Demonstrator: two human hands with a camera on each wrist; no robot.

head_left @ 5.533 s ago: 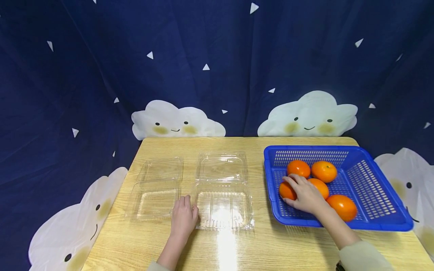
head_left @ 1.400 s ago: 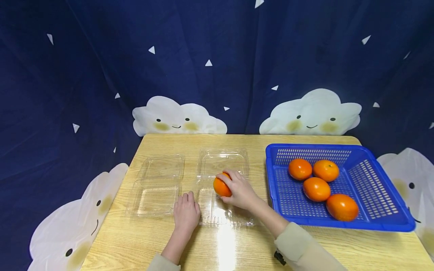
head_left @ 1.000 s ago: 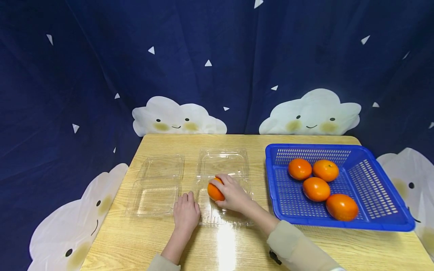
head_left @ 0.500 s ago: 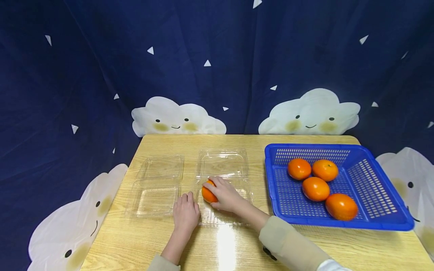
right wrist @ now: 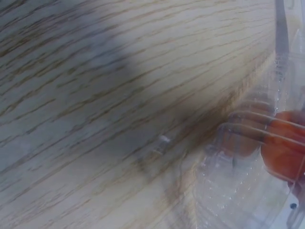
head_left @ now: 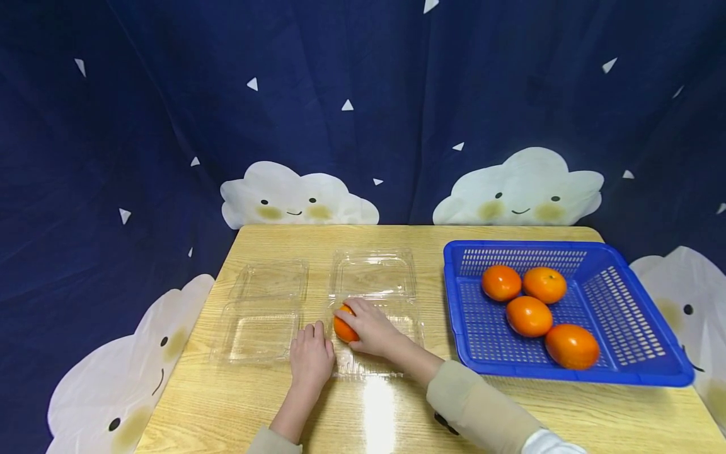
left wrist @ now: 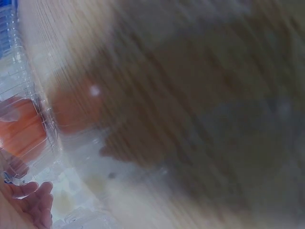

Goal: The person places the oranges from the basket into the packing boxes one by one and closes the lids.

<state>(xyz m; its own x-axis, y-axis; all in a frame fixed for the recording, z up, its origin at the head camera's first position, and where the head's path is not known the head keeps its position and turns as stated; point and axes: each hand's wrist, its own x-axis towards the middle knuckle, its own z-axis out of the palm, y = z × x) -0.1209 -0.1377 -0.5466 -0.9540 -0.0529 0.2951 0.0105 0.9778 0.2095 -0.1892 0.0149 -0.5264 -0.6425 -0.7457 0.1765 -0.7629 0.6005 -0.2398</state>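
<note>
In the head view my right hand (head_left: 371, 329) grips an orange (head_left: 343, 328), fingers over its top and thumb on the near side. That orange is low in the left part of the near half of an opened clear plastic clamshell box (head_left: 391, 371). Through the clear wall the same orange (right wrist: 282, 150) shows in the right wrist view. My left hand (head_left: 312, 358) lies on the table at the box's left edge, fingers loosely bent and holding nothing; whether it touches the box I cannot tell. In the left wrist view its fingers (left wrist: 42, 202) show near the box wall.
A second opened clamshell box (head_left: 261, 333) lies to the left on the wooden table (head_left: 227, 403). On the right stands a blue plastic basket (head_left: 641, 315) with several oranges (head_left: 529, 316) in it. A dark blue curtain with clouds hangs behind the table.
My right hand took an orange from the blue basket and carried it left to the right-hand box. Lately it has slid the orange further left and slightly down. My left hand has hardly moved.
</note>
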